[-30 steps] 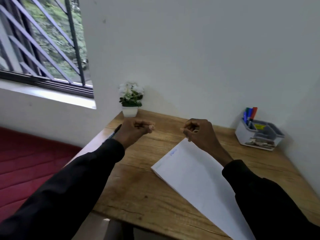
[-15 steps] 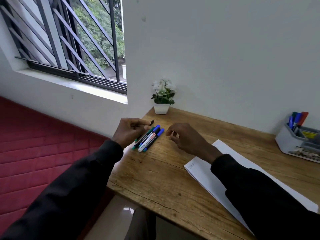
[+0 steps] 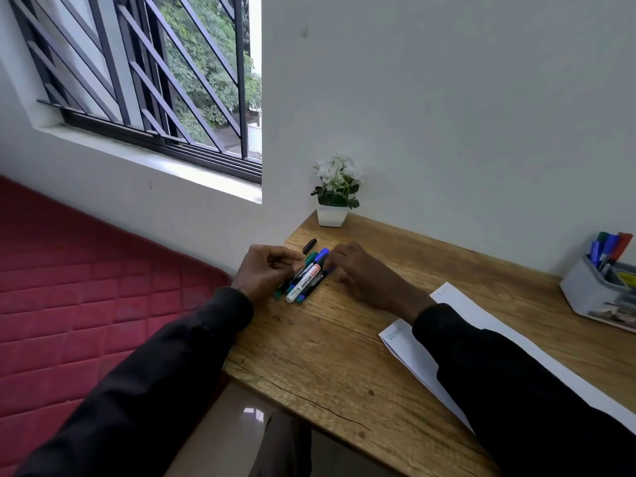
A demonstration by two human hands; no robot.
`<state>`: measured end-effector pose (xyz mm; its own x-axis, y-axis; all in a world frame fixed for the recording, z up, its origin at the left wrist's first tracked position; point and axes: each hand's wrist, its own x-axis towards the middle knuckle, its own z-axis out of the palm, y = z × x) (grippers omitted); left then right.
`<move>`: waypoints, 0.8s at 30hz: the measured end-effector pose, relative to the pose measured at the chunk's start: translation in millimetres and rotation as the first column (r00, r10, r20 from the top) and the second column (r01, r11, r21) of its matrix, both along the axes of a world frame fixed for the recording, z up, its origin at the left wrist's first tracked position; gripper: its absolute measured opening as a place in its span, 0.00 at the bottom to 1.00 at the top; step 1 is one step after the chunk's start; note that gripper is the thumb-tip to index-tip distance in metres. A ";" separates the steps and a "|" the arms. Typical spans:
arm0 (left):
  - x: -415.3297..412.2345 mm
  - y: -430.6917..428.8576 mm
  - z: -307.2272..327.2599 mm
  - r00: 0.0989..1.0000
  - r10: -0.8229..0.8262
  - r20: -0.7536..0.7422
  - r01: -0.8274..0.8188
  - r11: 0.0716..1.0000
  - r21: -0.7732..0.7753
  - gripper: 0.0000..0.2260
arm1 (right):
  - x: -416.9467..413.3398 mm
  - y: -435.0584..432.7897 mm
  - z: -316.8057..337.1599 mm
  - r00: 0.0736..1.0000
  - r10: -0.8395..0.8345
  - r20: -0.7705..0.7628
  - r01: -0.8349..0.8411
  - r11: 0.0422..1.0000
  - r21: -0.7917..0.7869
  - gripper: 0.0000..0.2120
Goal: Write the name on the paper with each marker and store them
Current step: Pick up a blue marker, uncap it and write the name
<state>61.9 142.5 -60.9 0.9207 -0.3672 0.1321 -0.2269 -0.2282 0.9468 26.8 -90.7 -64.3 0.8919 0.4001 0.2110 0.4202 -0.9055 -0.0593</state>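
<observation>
Wooden desk (image 3: 327, 356), window corner. Loose markers (image 3: 304, 280) lie bundled near the flowerpot (image 3: 331, 215), presumably queued for writing. My left hand (image 3: 266, 270) pinches a black marker (image 3: 309, 245). My right hand (image 3: 361, 273) curls beside the markers, grasp undeterminable. Both paper (image 3: 457, 301) and organiser (image 3: 592, 294) sit well apart from the flowerpot.

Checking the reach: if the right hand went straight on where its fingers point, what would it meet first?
The right hand points left at the bunch of markers; the blue-capped marker on its near side comes first. They may already touch; depth is unclear.
</observation>
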 end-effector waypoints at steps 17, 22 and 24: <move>-5.9 -27.4 4.7 0.989 -0.040 0.141 0.049 0.997 -0.063 0.11 | -38.3 -45.1 10.0 0.997 -0.020 -0.075 0.015 0.998 -0.059 0.15; -16.8 -52.2 7.0 0.983 -0.082 0.166 0.101 0.989 -0.109 0.10 | -61.2 -75.4 13.8 0.995 -0.064 0.080 0.043 0.971 0.237 0.11; -25.1 -64.6 7.9 0.980 -0.122 0.160 0.142 0.982 -0.121 0.11 | -74.5 -78.7 18.8 0.988 -0.150 0.045 0.102 0.835 0.542 0.08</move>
